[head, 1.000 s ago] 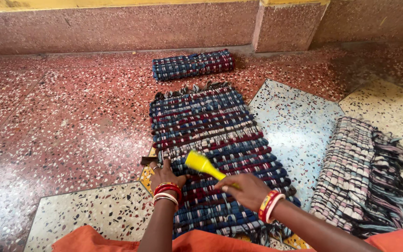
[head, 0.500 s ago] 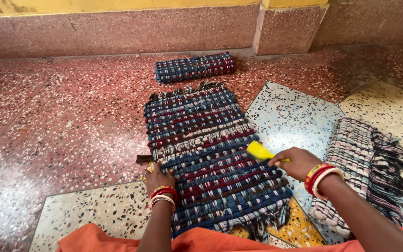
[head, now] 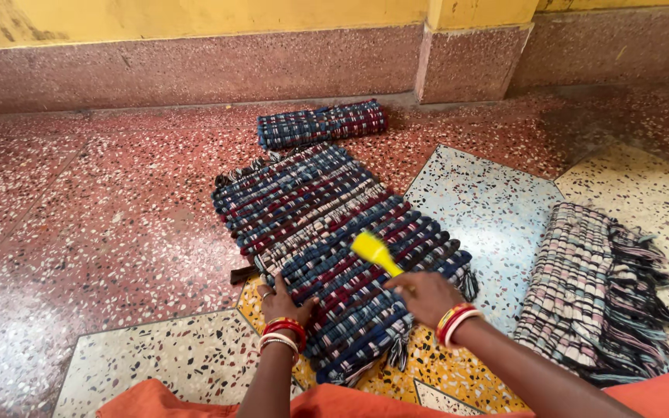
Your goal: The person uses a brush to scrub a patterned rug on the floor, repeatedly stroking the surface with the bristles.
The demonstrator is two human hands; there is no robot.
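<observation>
Left hand (head: 282, 303): flat, fingers spread on the woven mat (head: 327, 232) (near edge)
Right hand (head: 426, 296): fingers wrapped round yellow brush (head: 375, 253), bristles hidden

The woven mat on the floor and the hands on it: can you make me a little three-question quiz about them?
1. True or false: the left hand lies flat on the blue and red mat.
2. What does the right hand hold? A) a yellow-handled tool B) scissors C) a cup
3. Fill in: the pale mat with dark fringe lies to the ____ of the blue and red mat.

Key: 1 true; 2 A; 3 right.
</observation>
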